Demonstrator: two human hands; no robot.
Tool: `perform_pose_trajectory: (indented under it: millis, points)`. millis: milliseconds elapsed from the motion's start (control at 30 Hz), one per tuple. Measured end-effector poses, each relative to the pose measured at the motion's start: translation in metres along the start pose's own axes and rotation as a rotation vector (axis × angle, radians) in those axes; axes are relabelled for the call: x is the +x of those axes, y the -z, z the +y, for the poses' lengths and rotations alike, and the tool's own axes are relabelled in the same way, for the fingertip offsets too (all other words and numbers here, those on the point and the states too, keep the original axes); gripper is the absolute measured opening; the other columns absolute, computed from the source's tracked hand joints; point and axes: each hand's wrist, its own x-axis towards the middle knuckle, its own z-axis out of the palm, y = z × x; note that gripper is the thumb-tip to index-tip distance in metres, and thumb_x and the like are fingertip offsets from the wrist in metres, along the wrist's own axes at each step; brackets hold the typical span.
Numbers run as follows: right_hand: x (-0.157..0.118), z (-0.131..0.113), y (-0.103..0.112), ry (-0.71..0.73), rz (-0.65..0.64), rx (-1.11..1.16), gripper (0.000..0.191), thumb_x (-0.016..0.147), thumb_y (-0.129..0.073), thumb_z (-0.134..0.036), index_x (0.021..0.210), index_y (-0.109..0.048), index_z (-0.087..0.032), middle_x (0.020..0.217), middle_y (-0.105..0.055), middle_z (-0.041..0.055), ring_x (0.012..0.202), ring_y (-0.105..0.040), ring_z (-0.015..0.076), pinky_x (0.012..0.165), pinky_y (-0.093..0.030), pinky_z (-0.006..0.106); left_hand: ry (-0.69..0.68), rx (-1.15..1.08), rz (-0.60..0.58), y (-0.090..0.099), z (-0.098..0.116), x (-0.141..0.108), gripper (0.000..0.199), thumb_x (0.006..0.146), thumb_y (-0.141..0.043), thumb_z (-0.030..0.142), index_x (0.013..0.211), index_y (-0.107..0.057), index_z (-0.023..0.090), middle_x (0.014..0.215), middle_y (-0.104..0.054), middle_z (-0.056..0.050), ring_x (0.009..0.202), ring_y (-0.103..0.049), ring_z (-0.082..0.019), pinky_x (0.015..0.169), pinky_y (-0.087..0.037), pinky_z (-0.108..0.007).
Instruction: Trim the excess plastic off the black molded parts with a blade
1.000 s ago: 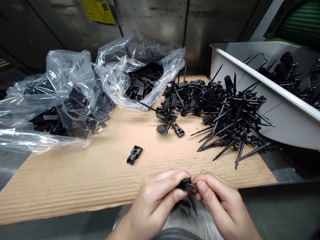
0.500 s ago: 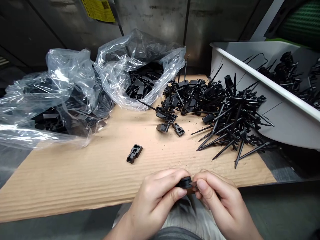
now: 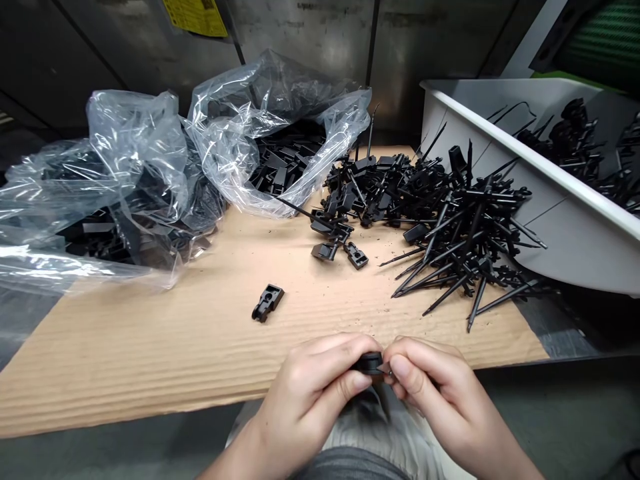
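Two bare hands sit at the near edge of the corrugated cardboard sheet (image 3: 150, 373), both closed on one small black plastic part (image 3: 371, 363). The left hand (image 3: 313, 400) and right hand (image 3: 437, 393) clench it from either side, and it sits between them, above the person's lap. Only a rounded black head and a small pointed end at its right show. The fingers (image 3: 357, 381) hide the rest, so its full shape cannot be confirmed.

Farther out, a lone black plastic clip (image 3: 267, 302) lies on the cardboard, well apart from the hands. Beyond it, a loose cluster of clips (image 3: 340, 243) adjoins a tangled heap of black spiked pins (image 3: 465, 233). At far right, a tilted white tray (image 3: 530, 160), cut off by the frame, holds more pins. At left, two clear plastic bags (image 3: 140, 153) hold black parts, partly obscured by the film.
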Motion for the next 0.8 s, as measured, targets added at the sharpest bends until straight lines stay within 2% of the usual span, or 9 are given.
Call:
perform_pose_trajectory:
  millis: [133,300,433,567,700,800]
  points:
    - [0.0,-0.002,0.002,0.008,-0.03,-0.036,0.028,0.092,-0.034,-0.022,0.065,-0.044,-0.019,0.059,-0.046,-0.0038,0.054,-0.045,0.0076,0.051,-0.035,0.018,0.011,-0.032,-0.038,0.001,0.002,0.001,0.019,0.087,-0.049,0.007,0.095,-0.062,0.018,0.085,-0.064,-0.003,0.079,-0.061,-0.016,0.072,-0.045,-0.019]
    - [0.0,-0.003,0.001,0.074,-0.055,-0.07,0.027,0.09,-0.038,-0.019,0.064,-0.046,-0.019,0.06,-0.051,-0.003,0.058,-0.049,0.008,0.053,-0.037,0.018,0.043,-0.041,-0.018,0.001,0.002,0.001,0.017,0.09,-0.046,0.013,0.093,-0.062,0.015,0.084,-0.064,-0.005,0.077,-0.06,-0.016,0.07,-0.045,-0.02]
    - [-0.004,0.001,0.0,0.08,0.067,0.013,0.023,0.09,-0.041,-0.021,0.072,-0.055,-0.018,0.061,-0.053,-0.0022,0.051,-0.049,0.0075,0.047,-0.04,0.017,0.058,-0.02,-0.002,0.0,0.0,0.0,0.014,0.089,-0.047,0.013,0.092,-0.061,0.015,0.082,-0.063,-0.004,0.075,-0.059,-0.016,0.069,-0.045,-0.02]
    - [-0.009,0.004,-0.003,0.167,0.25,-0.016,0.007,0.082,-0.056,-0.02,0.087,-0.061,-0.023,0.071,-0.059,-0.0013,0.062,-0.058,0.0102,0.054,-0.048,0.017,0.086,-0.012,0.008,-0.001,0.001,-0.001,0.015,0.088,-0.048,0.015,0.095,-0.062,0.014,0.083,-0.064,-0.005,0.076,-0.061,-0.017,0.069,-0.046,-0.021]
    - [-0.011,0.005,-0.011,0.297,0.399,-0.153,0.028,0.077,-0.059,-0.007,0.099,-0.058,-0.023,0.077,-0.059,0.0,0.067,-0.06,0.011,0.057,-0.05,0.018,0.058,0.012,0.031,-0.002,0.002,-0.001,0.016,0.088,-0.049,0.017,0.096,-0.064,0.015,0.081,-0.066,-0.005,0.076,-0.063,-0.017,0.068,-0.048,-0.022]
    - [-0.007,0.005,-0.017,0.407,0.43,-0.241,0.034,0.076,-0.056,0.001,0.102,-0.058,-0.021,0.082,-0.062,0.0032,0.072,-0.062,0.013,0.062,-0.052,0.022,0.003,0.042,0.08,-0.003,0.002,-0.001,0.015,0.087,-0.053,0.016,0.096,-0.065,0.018,0.081,-0.068,-0.003,0.077,-0.064,-0.017,0.071,-0.048,-0.02]
